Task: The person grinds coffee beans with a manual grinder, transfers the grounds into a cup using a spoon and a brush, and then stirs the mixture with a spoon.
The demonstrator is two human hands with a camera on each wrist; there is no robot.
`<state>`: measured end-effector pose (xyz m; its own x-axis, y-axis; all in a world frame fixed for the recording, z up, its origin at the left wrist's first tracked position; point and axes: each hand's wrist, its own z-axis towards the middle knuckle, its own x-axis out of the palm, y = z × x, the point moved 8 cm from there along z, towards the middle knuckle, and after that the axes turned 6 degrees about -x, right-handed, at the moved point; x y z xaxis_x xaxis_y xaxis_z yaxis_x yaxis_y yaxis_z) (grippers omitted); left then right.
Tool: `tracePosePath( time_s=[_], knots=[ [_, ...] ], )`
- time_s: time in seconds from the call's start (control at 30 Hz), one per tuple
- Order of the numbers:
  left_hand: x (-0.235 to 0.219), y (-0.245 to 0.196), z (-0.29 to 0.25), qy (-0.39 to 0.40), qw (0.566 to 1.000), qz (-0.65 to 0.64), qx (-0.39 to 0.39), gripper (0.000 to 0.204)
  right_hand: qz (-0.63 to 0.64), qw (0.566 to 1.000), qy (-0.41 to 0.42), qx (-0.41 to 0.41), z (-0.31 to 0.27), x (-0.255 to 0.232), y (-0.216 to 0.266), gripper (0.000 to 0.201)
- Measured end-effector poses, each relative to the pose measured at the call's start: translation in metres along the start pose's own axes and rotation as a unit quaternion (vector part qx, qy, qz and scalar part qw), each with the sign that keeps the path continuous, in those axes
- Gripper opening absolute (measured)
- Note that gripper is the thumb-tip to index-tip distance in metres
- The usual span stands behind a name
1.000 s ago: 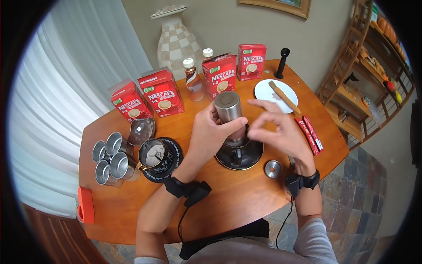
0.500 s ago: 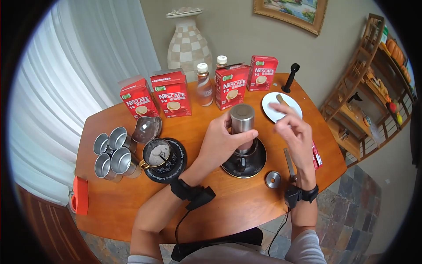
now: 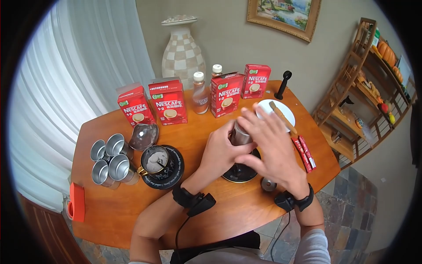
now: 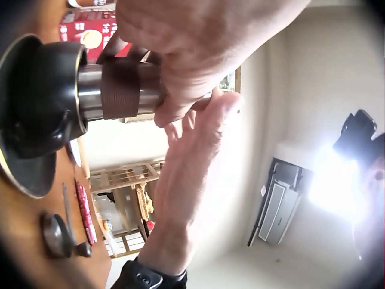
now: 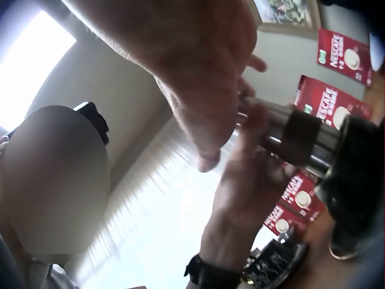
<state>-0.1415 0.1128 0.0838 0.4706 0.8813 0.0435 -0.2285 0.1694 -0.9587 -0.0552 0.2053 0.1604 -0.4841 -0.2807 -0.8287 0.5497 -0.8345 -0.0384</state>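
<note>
A steel cylinder (image 3: 239,135) with a brown band (image 4: 120,88) stands upright, its lower end in a black cup (image 4: 54,90) on a black saucer (image 3: 239,174). My left hand (image 3: 220,147) grips the cylinder's upper part, fingers and thumb round it. My right hand (image 3: 270,147), slightly blurred, has its fingers extended and its palm at the cylinder's top end, as the left wrist view (image 4: 192,174) also shows. Whether the palm presses on the top, I cannot tell.
Red boxes (image 3: 168,103) and bottles (image 3: 200,94) line the back. At left are metal cups (image 3: 121,167), a glass bowl (image 3: 144,136) and a gold-handled cup (image 3: 154,159). A plate (image 3: 288,113) holding a brush, red sachets (image 3: 304,154) and a metal disc (image 3: 268,184) lie right.
My right hand has moved left from beside the cylinder to over its top, with its fingers straightened. My left hand keeps its grip on the cylinder. The head view has shifted.
</note>
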Motion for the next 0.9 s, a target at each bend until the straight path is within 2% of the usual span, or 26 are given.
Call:
tracePosePath(
  time_s=[0.03, 0.1, 0.17, 0.2, 0.3, 0.33, 0.37, 0.43, 0.53, 0.57, 0.63, 0.7, 0.77, 0.83, 0.9],
  knots=[
    [0.000, -0.003, 0.000, -0.001, 1.000, 0.018, 0.001, 0.050, 0.055, 0.994, -0.092, -0.012, -0.002, -0.019, -0.009, 0.088],
    [0.001, -0.010, -0.002, -0.005, 0.998, 0.056, -0.001, 0.051, 0.040, 0.984, -0.172, 0.019, -0.004, -0.047, -0.008, 0.090],
    [-0.001, -0.012, -0.003, -0.006, 0.998, 0.069, -0.006, 0.051, 0.065, 0.997, -0.011, 0.027, -0.002, -0.002, -0.001, 0.091],
    [-0.003, -0.009, -0.002, -0.009, 0.997, 0.073, -0.005, 0.051, 0.063, 0.998, -0.018, 0.018, -0.004, 0.002, -0.003, 0.091],
    [-0.004, -0.017, -0.003, -0.012, 0.996, 0.087, 0.002, 0.051, 0.088, 0.976, -0.196, 0.034, -0.010, -0.042, -0.012, 0.089],
    [-0.003, -0.021, -0.003, -0.008, 0.997, 0.083, -0.001, 0.051, 0.047, 0.984, -0.172, 0.014, -0.007, -0.040, -0.003, 0.085],
    [-0.002, -0.023, -0.004, -0.003, 0.997, 0.077, -0.004, 0.051, 0.008, 0.999, -0.032, -0.010, -0.006, -0.010, 0.003, 0.084],
    [-0.002, -0.017, -0.002, 0.000, 0.996, 0.086, -0.008, 0.053, 0.032, 0.999, 0.000, 0.026, -0.006, -0.002, -0.002, 0.083],
    [-0.004, -0.016, -0.003, -0.011, 0.993, 0.113, 0.006, 0.051, 0.088, 0.976, -0.192, 0.058, -0.013, -0.030, -0.014, 0.082],
    [-0.005, -0.017, -0.003, -0.013, 0.993, 0.115, 0.002, 0.051, 0.014, 0.999, -0.040, -0.015, -0.009, -0.005, 0.000, 0.081],
    [-0.003, -0.016, -0.004, -0.010, 0.993, 0.116, -0.009, 0.051, 0.011, 1.000, -0.021, 0.008, -0.011, 0.000, 0.000, 0.081],
    [-0.002, -0.014, -0.004, -0.002, 0.996, 0.092, -0.006, 0.053, 0.091, 0.973, -0.204, 0.056, -0.017, -0.035, -0.014, 0.079],
    [-0.001, -0.021, -0.005, -0.004, 0.995, 0.096, -0.006, 0.053, 0.020, 0.998, -0.051, -0.026, -0.008, -0.010, 0.003, 0.078],
    [0.001, -0.023, -0.005, -0.003, 0.996, 0.084, -0.003, 0.052, -0.006, 1.000, -0.028, -0.002, -0.008, -0.005, 0.000, 0.075],
    [0.000, -0.015, -0.006, -0.006, 0.996, 0.084, -0.005, 0.051, 0.052, 0.983, -0.176, 0.014, -0.006, -0.031, -0.002, 0.073]
  ],
)
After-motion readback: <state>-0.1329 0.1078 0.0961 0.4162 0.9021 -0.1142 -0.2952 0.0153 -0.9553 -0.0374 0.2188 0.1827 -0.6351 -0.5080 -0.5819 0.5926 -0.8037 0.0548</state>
